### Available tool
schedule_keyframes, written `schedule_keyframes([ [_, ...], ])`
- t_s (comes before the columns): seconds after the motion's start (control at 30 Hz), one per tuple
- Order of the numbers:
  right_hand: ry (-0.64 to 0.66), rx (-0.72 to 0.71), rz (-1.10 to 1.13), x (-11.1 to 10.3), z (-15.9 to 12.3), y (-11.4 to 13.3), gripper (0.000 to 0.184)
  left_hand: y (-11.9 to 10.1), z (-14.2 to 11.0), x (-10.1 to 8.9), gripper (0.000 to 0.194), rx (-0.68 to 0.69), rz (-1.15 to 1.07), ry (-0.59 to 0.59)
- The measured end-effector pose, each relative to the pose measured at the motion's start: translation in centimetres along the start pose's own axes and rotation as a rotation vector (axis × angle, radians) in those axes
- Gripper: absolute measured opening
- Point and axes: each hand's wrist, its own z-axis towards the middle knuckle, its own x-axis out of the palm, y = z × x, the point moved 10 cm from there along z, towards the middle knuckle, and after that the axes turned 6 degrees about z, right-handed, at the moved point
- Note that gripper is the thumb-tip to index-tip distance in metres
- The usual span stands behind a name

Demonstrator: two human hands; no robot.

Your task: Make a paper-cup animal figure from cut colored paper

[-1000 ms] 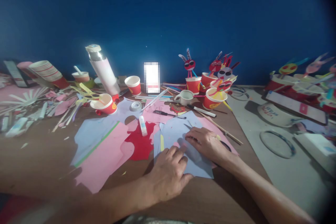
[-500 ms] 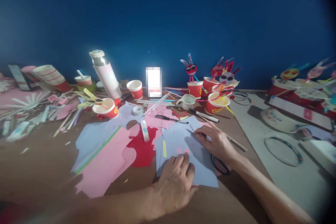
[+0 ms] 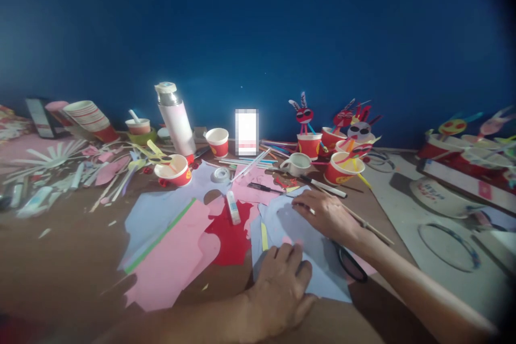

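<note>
My left hand lies on pale blue paper, fingers a little spread and bent, pressing the sheet down with nothing in them. Over the upper right of the paper, my right hand has its fingers curled together, a small bright glint showing between them. From under that wrist sticks out a black loop of a pair of scissors; the blades are hidden by the hand. A yellow strip and small pink patches lie on the blue paper. Beside it are red paper and a glue stick.
Pink and blue sheets spread to the left. Behind are a tape roll, a black pen, a mug, a tilted white flask and several red paper cups, some holding paper figures. Paper scraps litter the left side.
The view has shifted a little, so everything sits lower and further right. My right hand has moved left over the paper, and more of the scissors' black loop shows. My left hand remains on the paper.
</note>
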Motion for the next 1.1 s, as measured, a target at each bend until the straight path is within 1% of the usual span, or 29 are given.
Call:
schedule_keyframes([
  [0.13, -0.022, 0.024, -0.071, 0.9, 3.3, 0.1, 0.026, 0.0, -0.1, -0.2, 0.042, 0.008, -0.003, 0.023],
  [0.23, -0.021, 0.045, -0.124, 2.3, 5.0, 0.2, 0.024, 0.0, -0.2, -0.4, 0.044, 0.016, -0.007, 0.019],
  [0.33, -0.018, 0.032, -0.149, 3.4, 5.6, 0.5, 0.017, 0.1, -0.1, -0.3, 0.044, 0.011, -0.013, 0.014],
  [0.43, -0.033, 0.017, -0.141, 3.5, 5.3, 0.7, 0.015, 0.1, -0.1, -0.4, 0.042, 0.005, -0.024, 0.014],
  [0.5, -0.056, 0.014, -0.119, 2.8, 4.8, 0.8, 0.018, 0.2, 0.0, -0.5, 0.041, 0.002, -0.031, 0.015],
  [0.6, -0.095, 0.024, -0.065, 1.1, 3.2, 0.6, 0.024, 0.2, 0.0, -0.6, 0.041, 0.002, -0.040, 0.017],
  [0.7, -0.116, 0.058, -0.006, -0.4, 1.0, -0.2, 0.021, 0.2, 0.1, -0.4, 0.041, -0.002, -0.047, 0.022],
  [0.8, -0.125, 0.102, 0.049, -1.4, -1.6, -1.3, 0.018, 0.2, 0.2, -0.1, 0.040, -0.015, -0.065, 0.036],
  [0.97, -0.169, 0.199, 0.127, -2.4, -5.3, -2.9, 0.018, 0.2, 0.3, -0.2, 0.035, -0.033, -0.105, 0.049],
  [1.1, -0.198, 0.256, 0.166, -2.5, -6.7, -3.7, 0.019, 0.3, 0.4, -0.3, 0.035, -0.056, -0.113, 0.044],
])
